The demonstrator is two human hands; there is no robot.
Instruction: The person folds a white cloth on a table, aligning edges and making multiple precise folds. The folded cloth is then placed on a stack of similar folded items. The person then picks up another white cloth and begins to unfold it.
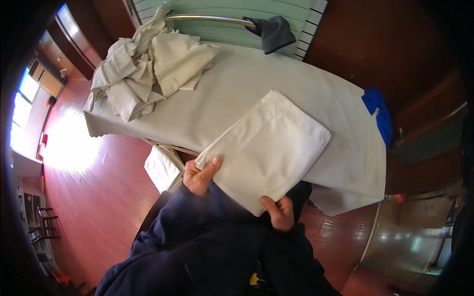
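Observation:
Between my two hands is a folded white cloth [272, 144] with stitched hems, held by its two near corners. My left hand [200, 175] pinches one corner, thumb on top and fingers underneath. At the opposite near corner, my right hand [278, 212] grips the cloth the same way. The cloth's far end reaches over a table covered with an off-white cloth [237, 74]; whether it rests there is unclear. A heap of crumpled white cloths [148, 70] lies at the table's far left. Below the table edge, beside my left hand, sits a stack of folded white cloths [163, 168].
Behind the table runs a metal rail [211, 17] with a dark grey cloth [274, 33] hanging on its end. Blue fabric [378, 114] lies at the table's right edge. A cardboard box [424, 212] stands at right. Sunlight glares on the reddish floor [118, 207].

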